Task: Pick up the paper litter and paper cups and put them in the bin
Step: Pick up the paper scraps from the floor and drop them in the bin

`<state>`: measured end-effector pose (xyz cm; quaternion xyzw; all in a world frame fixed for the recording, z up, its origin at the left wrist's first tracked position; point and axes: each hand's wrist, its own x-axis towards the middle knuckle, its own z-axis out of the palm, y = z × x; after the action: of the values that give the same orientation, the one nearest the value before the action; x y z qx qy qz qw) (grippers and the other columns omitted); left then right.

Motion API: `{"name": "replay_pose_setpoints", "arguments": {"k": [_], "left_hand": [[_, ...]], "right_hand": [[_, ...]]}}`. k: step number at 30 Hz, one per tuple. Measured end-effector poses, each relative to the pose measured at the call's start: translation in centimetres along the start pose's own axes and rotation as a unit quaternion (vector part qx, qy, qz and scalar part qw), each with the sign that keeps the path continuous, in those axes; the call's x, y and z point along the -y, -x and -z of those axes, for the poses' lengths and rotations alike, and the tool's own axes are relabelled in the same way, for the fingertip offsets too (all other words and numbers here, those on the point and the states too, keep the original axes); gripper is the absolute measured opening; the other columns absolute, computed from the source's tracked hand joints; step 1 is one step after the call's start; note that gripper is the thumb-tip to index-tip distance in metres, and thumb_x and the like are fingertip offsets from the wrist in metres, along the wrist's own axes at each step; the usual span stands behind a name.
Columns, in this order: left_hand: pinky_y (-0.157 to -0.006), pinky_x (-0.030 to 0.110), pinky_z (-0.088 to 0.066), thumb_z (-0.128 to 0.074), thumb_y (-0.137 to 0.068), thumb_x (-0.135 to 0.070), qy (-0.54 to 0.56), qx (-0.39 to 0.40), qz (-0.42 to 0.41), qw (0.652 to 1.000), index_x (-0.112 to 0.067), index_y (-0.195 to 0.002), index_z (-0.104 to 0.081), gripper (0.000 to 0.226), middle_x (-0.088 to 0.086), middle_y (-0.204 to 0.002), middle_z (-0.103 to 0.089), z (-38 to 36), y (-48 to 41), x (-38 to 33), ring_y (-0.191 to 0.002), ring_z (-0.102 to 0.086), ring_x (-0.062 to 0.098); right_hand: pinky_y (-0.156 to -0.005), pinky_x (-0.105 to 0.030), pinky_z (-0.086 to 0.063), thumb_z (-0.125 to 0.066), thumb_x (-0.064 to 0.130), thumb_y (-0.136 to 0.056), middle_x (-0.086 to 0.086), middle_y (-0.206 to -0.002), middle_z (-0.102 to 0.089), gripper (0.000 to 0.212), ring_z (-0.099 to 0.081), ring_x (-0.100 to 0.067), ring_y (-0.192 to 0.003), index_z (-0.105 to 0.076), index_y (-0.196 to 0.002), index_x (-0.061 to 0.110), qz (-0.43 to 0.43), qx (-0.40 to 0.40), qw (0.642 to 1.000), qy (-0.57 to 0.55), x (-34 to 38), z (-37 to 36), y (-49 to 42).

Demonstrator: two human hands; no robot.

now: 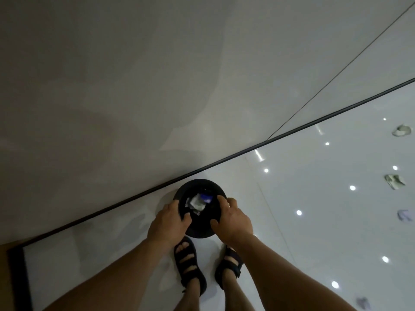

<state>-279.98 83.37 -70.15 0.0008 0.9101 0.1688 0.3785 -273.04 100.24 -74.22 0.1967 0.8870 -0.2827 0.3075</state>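
bin (195, 184) held by left grip (167, 222), right grip (234, 218) — paper (195, 202) inside, print illegible

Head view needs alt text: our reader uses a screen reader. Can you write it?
The left hand and right hand grip the rim of a black bin holding crumpled paper, beside a wall. Several paper scraps lie on the glossy floor to the right.

The head camera looked steeply down past the person's own feet (188, 261), rolled so the wall (134, 75) filled the frame from 9 to 1 o'clock and the glossy floor (314, 221) ran from 2 to 7. The forearms entering at 6 o'clock were nearest, the bin (197, 183) sat just below centre, and the litter (395, 181) lay far out at 3 o'clock.
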Motion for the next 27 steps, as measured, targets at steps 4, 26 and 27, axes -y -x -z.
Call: {"name": "replay_pose_setpoints", "arguments": {"k": [4, 26, 27], "left_hand": [[-0.089, 0.039, -0.049, -0.049, -0.090, -0.040, -0.032, 0.009, -0.012, 0.999, -0.020, -0.132, -0.043, 0.047, 0.007, -0.129, -0.052, 2.3, 1.9, -1.7, -0.114, -0.051, 0.025], [-0.113, 0.038, -0.024, -0.040, -0.095, -0.050, -0.341, 0.064, -0.477, 0.807, -0.017, -0.150, -0.022, 0.067, 0.003, -0.154, -0.025, 6.0, 26.6, -28.6, -0.141, -0.022, 0.023], [-0.113, 0.038, -0.023, -0.040, -0.094, -0.051, -0.358, 0.063, -0.499, 0.787, -0.018, -0.149, -0.022, 0.066, 0.003, -0.154, -0.025, 5.0, 28.2, -30.0, -0.141, -0.021, 0.022]], "right_hand": [[-0.087, -0.035, -0.053, -0.057, 0.049, -0.086, -0.002, -0.144, -0.037, 0.075, -0.053, -0.024, -0.116, -0.020, -0.149, 0.033, -0.007, -0.007, 1.000, -0.007, -0.7, 3.0, 2.5], [-0.095, -0.041, -0.044, -0.049, 0.053, -0.090, -0.003, -0.154, -0.026, 0.073, -0.032, -0.025, -0.136, -0.016, -0.151, 0.032, -0.317, -0.247, 0.913, -0.071, -10.3, 17.7, 39.8], [-0.098, -0.042, -0.042, -0.048, 0.055, -0.090, -0.003, -0.155, -0.025, 0.074, -0.029, -0.026, -0.138, -0.015, -0.152, 0.032, -0.328, -0.258, 0.906, -0.069, -11.2, 17.9, 41.4]]}}
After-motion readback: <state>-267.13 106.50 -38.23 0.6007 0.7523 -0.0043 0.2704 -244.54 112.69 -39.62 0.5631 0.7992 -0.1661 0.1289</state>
